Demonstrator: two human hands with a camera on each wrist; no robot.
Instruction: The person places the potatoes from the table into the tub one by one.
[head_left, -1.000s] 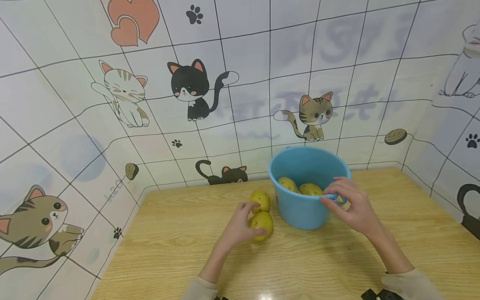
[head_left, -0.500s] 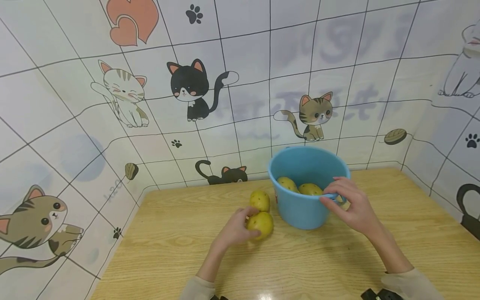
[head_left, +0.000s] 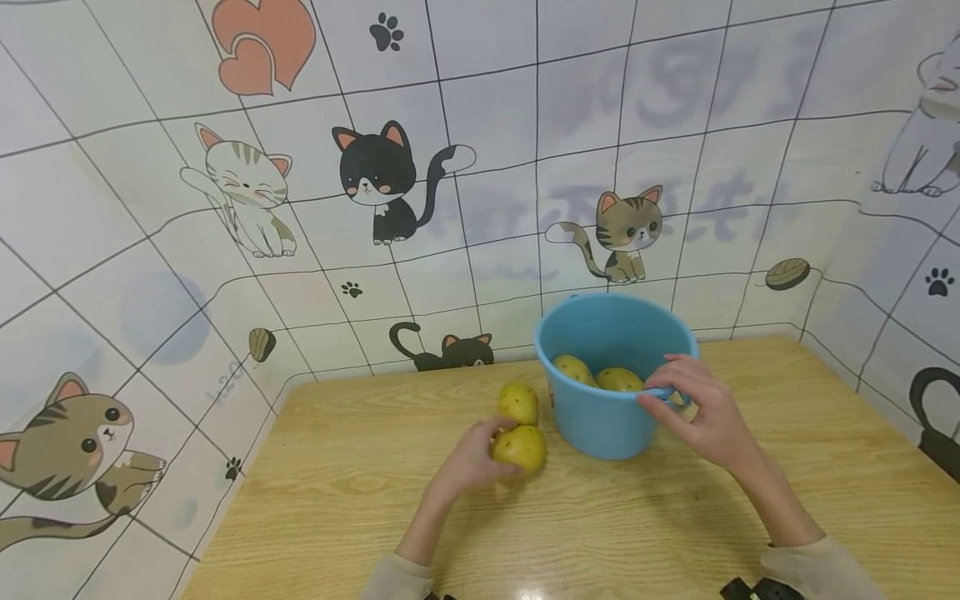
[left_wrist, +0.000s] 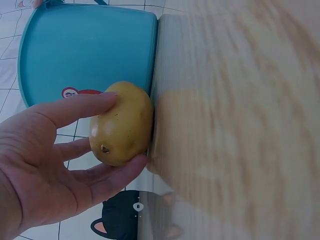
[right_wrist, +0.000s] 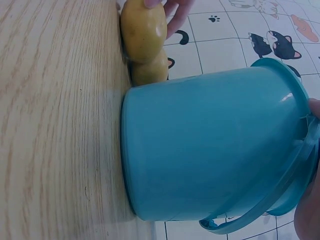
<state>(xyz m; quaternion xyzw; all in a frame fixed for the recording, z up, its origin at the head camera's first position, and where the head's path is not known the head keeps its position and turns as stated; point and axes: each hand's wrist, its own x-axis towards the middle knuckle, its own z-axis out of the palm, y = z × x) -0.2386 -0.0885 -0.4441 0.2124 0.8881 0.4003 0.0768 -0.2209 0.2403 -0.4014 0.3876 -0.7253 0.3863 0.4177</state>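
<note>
Two yellow-brown potatoes sit on the wooden table, one behind the other. My left hand [head_left: 474, 458] holds the nearer potato [head_left: 525, 448], thumb on one side and fingers on the other, as the left wrist view also shows. Just behind it is the farther potato [head_left: 519, 403]. To the right stands a light blue bucket [head_left: 606, 427], upright, with a potato [head_left: 574, 368] and another potato [head_left: 619, 380] visible inside. My right hand [head_left: 705, 410] pinches the bucket's rim at its near right side. In the right wrist view the bucket's handle [right_wrist: 270, 200] hangs down along its side.
The wooden table [head_left: 360, 500] reaches back to a wall cover [head_left: 495, 200] printed with cartoon cats and grid lines. More of this printed cover lines the left and right sides. The bucket stands close to the back edge.
My left hand has drawn back slightly from beside both potatoes and its fingers have come in around the nearer one. The right hand and the bucket stay as they were.
</note>
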